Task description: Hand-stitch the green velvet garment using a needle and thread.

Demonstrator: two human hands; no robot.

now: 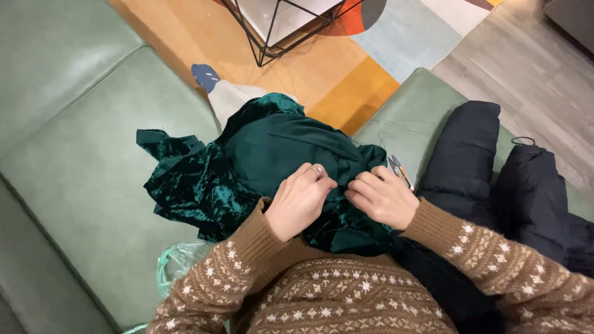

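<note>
1. The left hand (pixel 301 199) lies knuckles-up on a heap of dark green velvet cloth (pixel 260 167), fingers curled and pressed together, their tips dug into a fold; a ring shows on one finger.
2. The right hand (pixel 382 198) sits just beside it, fingers bent and bunched against the same fold. Whether it pinches anything finer than the cloth, I cannot tell.
3. The cloth is piled across the person's lap and knee, spilling leftward onto the green leather sofa (pixel 80 154).
4. Both arms wear a brown patterned sweater (pixel 328 297), which hides the near edge of the cloth.
5. Small thread snips (pixel 400 171) lie on the sofa just beyond the right hand, touching the cloth's edge.
6. A black padded jacket (pixel 489 179) is heaped to the right, close against the right forearm.
7. A crumpled pale green plastic bag (pixel 176 263) peeks out beneath the left elbow.
8. Farther out, a foot in a blue-toed sock (pixel 206 77) rests on a colourful rug (pixel 346 80), near a black wire-frame table (pixel 272 31).
</note>
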